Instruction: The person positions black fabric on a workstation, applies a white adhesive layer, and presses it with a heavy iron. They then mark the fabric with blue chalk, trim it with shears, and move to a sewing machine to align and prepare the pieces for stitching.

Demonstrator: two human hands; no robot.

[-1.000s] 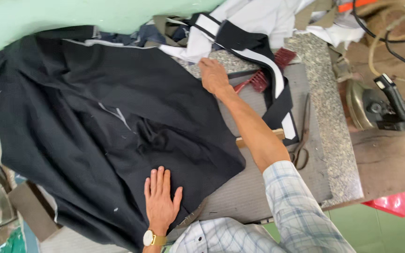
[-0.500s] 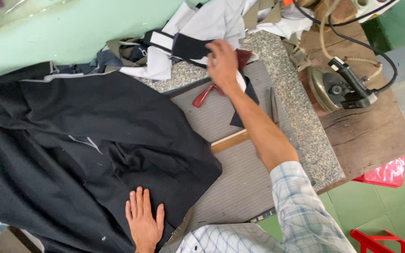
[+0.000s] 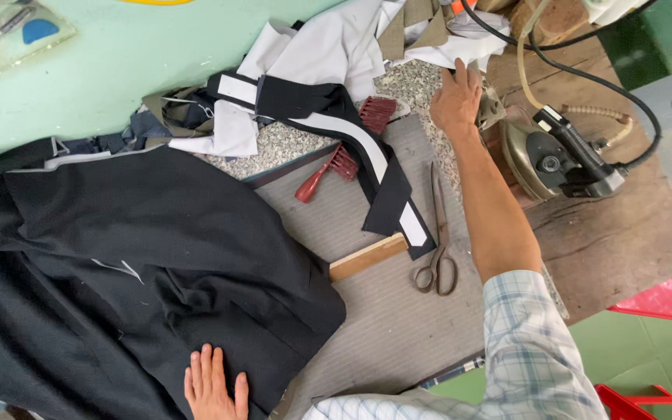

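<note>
A large black garment (image 3: 134, 264) lies spread over the left of the grey padded board (image 3: 398, 311). My left hand (image 3: 215, 385) rests flat on its near edge, fingers together. My right hand (image 3: 455, 97) reaches far across to the back right, fingers on the speckled stone top (image 3: 414, 82) beside white cloth (image 3: 328, 47) and just left of the iron (image 3: 554, 155). It holds nothing that I can see. A black and white fabric strip (image 3: 367, 163) lies across the board.
Scissors (image 3: 437, 233) lie beside my right forearm. Two red brushes (image 3: 328, 167) and a wooden block (image 3: 367, 257) sit mid-board. The iron's black cord (image 3: 585, 78) loops over the wooden bench (image 3: 616, 225). A red stool (image 3: 659, 295) stands at the right.
My right hand has left the black and white strip and moved further right toward the iron. The view has swung right. My left hand stays pressed on the garment.
</note>
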